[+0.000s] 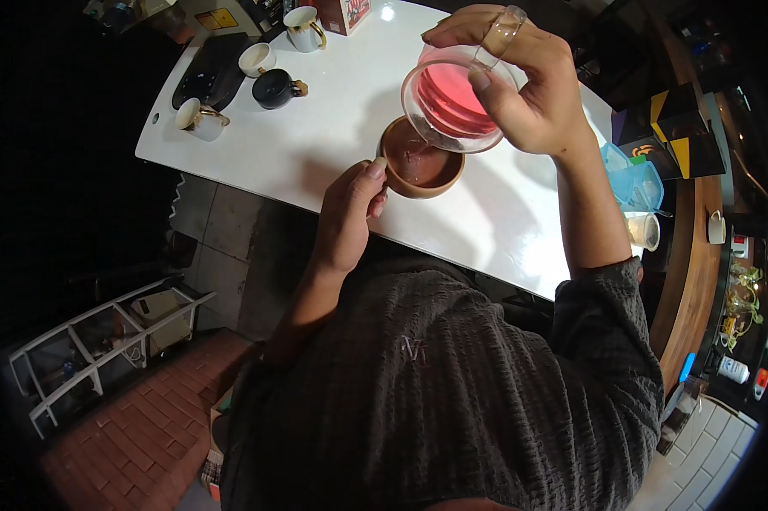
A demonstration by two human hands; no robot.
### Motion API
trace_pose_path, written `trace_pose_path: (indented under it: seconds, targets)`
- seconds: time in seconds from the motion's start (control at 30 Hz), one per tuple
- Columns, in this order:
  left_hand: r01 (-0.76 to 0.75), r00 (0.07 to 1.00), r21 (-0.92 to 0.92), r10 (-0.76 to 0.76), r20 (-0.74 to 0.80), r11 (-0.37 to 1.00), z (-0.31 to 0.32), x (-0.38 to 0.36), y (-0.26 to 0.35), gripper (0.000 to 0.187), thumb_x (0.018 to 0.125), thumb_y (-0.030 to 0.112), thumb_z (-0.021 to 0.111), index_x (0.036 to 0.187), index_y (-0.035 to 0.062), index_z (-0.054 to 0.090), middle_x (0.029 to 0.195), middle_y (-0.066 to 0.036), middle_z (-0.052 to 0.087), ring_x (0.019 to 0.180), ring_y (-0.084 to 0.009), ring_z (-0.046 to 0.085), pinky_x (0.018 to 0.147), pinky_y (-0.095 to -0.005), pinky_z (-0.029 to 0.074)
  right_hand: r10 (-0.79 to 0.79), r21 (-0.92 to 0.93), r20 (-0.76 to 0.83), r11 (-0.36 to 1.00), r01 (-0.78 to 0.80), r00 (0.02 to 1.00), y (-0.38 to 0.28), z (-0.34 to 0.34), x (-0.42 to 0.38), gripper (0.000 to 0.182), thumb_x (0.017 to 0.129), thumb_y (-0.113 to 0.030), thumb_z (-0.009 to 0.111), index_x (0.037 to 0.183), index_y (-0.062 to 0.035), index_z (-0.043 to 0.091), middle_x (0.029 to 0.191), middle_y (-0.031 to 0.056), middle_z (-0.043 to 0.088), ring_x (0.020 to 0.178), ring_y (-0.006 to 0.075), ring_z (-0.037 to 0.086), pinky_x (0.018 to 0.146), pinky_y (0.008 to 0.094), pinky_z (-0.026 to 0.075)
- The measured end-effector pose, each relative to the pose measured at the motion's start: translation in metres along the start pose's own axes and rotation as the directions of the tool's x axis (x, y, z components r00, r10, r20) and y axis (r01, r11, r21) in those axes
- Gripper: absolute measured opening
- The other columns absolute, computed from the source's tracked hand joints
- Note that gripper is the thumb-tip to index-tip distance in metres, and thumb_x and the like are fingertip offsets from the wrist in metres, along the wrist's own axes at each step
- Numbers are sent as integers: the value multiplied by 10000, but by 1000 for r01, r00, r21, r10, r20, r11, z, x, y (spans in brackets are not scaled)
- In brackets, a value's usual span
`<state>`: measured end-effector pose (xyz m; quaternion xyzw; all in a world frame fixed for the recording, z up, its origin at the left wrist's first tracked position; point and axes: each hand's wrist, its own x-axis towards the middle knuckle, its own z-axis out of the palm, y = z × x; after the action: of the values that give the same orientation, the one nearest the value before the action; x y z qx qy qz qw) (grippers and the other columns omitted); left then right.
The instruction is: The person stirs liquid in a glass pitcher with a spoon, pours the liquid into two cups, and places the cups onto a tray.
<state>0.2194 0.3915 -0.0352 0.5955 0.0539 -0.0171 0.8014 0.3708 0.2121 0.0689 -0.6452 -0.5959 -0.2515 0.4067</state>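
– Hands first: what is each one doing?

– Right hand [520, 85] is curled around a clear glass pitcher [454, 104], fingers clamped on its handle and thumb pressed to the rim. Pitcher is tilted toward the brown bowl [421, 158], its lip just over the bowl's edge, with pink liquid [452, 98] inside.

– And the left?

– Left hand [350, 209] pinches the bowl's near rim at about nine o'clock, thumb on top, other fingers wrapped under the side.

– Where does the bowl sit?

– On the white table [350, 111], near its front edge, directly below the pitcher. Some dark liquid shows in its bottom.

– Anything else on the table?

– At ten o'clock from the bowl stands a black cup [275, 88], with three white cups [200, 117] around it and a dark tray [212, 68] beside them. At three o'clock, past the table's edge, lies a blue container [635, 180].
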Motion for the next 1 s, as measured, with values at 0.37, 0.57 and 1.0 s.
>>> trace_pose_path:
  seconds: [0.37,0.57,1.0]
  targets:
    - [2,1000,-26,-1,4,1000,3,0,-1,352,973,338,467,748,68,484,684,27,416,639,-58,374,596,-211,320,21,7,-11,1000,-21,1000,-7,-4,2,247,727,-151,579,811,66,660,834,203,674,757,341,661,700,396,516]
    - [5,1000,-44,-5,1,999,4,-1,-1,344,976,332,456,763,64,495,691,27,421,639,-58,375,596,-210,321,129,-110,65,986,-121,990,-24,-11,9,247,717,-142,578,822,64,665,840,203,677,768,341,663,704,399,518]
    - [-15,1000,-40,16,17,999,2,-3,-5,330,977,324,439,765,78,500,673,34,422,620,-48,368,575,-209,296,78,-70,54,995,-74,996,-23,-6,10,214,689,-126,576,759,62,648,802,204,672,730,334,666,682,383,522]
